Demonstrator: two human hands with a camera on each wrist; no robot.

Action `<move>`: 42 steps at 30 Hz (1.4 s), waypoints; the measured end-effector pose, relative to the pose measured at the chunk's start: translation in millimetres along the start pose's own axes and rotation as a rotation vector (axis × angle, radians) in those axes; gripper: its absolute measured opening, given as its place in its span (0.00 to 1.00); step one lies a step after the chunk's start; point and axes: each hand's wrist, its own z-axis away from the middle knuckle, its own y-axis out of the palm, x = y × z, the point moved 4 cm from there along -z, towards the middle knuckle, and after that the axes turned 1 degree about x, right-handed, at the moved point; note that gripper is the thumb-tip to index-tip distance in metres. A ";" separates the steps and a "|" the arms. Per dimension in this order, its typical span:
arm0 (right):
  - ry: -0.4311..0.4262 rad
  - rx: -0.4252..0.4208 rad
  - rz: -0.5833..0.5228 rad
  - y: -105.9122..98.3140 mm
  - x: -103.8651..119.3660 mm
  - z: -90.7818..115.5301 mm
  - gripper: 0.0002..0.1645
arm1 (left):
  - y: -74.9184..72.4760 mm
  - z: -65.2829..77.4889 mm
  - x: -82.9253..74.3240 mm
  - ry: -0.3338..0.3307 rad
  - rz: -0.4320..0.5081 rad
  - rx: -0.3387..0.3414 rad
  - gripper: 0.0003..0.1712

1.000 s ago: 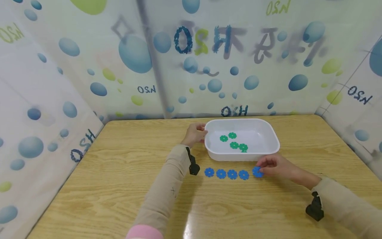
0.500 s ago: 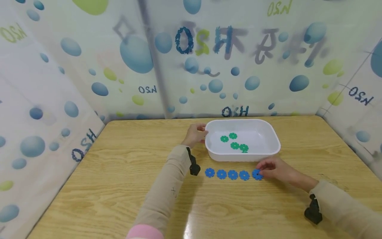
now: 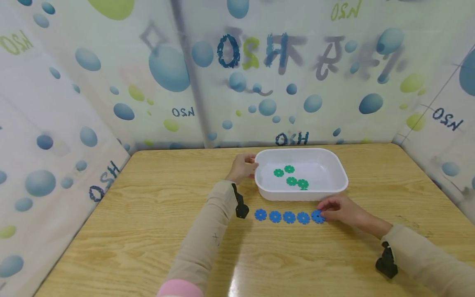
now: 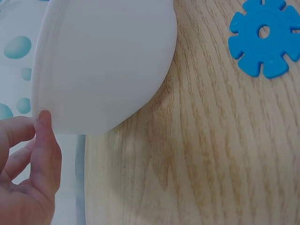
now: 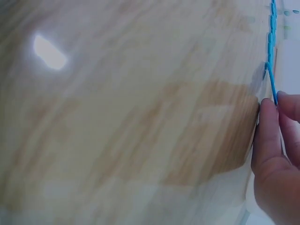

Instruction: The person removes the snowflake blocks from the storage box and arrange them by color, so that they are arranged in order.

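My right hand (image 3: 345,211) pinches a blue snowflake building disc (image 3: 318,216) between thumb and fingertips at the right end of a row. In the right wrist view this held disc (image 5: 273,84) is edge-on and tilted, its far edge close to the table. Several more blue snowflake discs (image 3: 289,217) lie flat to its left, evenly spaced. At the left end of a white plastic tub (image 3: 297,195), my left hand (image 3: 241,167) grips the rim, thumb against the outer wall (image 4: 103,61) in the left wrist view. Green snowflake discs (image 3: 291,181) lie inside the tub.
The wooden table (image 3: 156,231) ends at a bubble-patterned curtain (image 3: 237,82) behind and on both sides. Black wrist mounts (image 3: 241,205) sit on both sleeves. The blue row runs just in front of the tub.
My right hand has shifted slightly left with the blue disc, bringing it up beside the row's last piece. My left hand stays on the tub.
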 end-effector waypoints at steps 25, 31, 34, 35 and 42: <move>-0.062 0.129 -0.078 -14.3 46.1 10.8 0.18 | -0.4 -1.0 1.3 -0.024 -0.004 -0.005 0.20; -0.090 0.069 -0.045 -28.1 71.0 -5.2 0.18 | -0.4 -0.1 0.6 -0.026 0.004 -0.004 0.20; -0.079 0.036 -0.007 -34.7 75.9 -16.7 0.17 | -0.4 -0.2 0.5 -0.026 0.008 -0.005 0.20; -0.082 0.023 0.005 -36.6 76.8 -20.6 0.16 | -0.4 -0.2 0.5 -0.027 0.008 -0.005 0.20; -0.053 -0.037 0.053 -46.3 76.0 -47.7 0.18 | -0.2 0.1 0.4 -0.026 0.002 0.000 0.20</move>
